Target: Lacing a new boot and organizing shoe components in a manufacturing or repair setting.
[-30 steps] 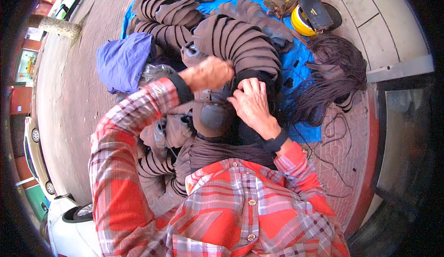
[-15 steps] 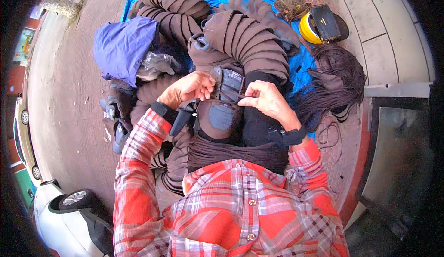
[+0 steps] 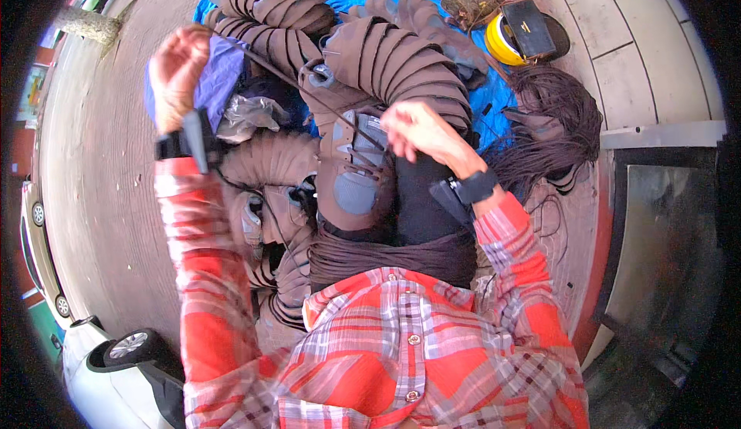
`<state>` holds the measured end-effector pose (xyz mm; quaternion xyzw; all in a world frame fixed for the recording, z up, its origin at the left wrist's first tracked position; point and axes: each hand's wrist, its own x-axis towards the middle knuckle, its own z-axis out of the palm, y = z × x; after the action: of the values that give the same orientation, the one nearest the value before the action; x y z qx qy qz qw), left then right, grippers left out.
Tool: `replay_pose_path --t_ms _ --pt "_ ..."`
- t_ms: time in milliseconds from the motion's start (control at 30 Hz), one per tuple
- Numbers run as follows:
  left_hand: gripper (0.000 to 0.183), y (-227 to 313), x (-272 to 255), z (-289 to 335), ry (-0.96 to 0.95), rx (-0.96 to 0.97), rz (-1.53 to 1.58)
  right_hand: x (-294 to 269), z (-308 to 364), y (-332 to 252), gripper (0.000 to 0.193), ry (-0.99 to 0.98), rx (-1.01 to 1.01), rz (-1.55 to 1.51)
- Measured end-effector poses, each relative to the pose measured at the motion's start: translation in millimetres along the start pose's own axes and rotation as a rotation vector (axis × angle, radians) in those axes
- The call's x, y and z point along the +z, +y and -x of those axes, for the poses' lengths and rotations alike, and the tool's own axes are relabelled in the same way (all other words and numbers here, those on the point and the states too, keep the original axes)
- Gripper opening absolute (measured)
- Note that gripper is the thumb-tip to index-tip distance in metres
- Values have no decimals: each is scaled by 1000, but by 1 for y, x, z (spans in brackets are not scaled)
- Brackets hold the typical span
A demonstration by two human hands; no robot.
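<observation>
a: ok so what are the hands doing?

b: they're well apart. left hand (image 3: 180, 70) is up high by the purple cloth (image 3: 220, 78), fingers pinched on a dark lace (image 3: 332, 112) that slants tight down to the shoe upper (image 3: 355, 189). bit blurry tbh.

a: and the right?

b: right hand (image 3: 413, 132) is just beside the tongue, fingers curled. can't tell if it's gripping anything.

a: where's the upper sitting?

b: on the person's lap, toe toward the body, laces crisscrossed near its middle. bundle of dark laces (image 3: 394, 261) across the lap just behind it, and a curved stack of brown uppers (image 3: 409, 74) fans out beyond.
</observation>
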<state>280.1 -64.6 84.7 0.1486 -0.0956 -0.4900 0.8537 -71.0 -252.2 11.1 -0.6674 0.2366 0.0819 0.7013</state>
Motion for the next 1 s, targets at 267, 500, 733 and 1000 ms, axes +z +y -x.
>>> replay_pose_path --t_ms 267,500,733,1000 --pt "14 -103 98 -19 -284 -260 -438 23 -3 -149 21 176 -703 7" --pt "20 -236 -56 29 -622 80 -2163 -65 91 -128 26 668 -742 -187" --pt "24 -234 -72 43 -270 -69 -1766 -49 102 13 11 956 -149 463" --pt "28 -243 -62 45 -149 -66 -1870 27 26 36 22 561 -437 319"
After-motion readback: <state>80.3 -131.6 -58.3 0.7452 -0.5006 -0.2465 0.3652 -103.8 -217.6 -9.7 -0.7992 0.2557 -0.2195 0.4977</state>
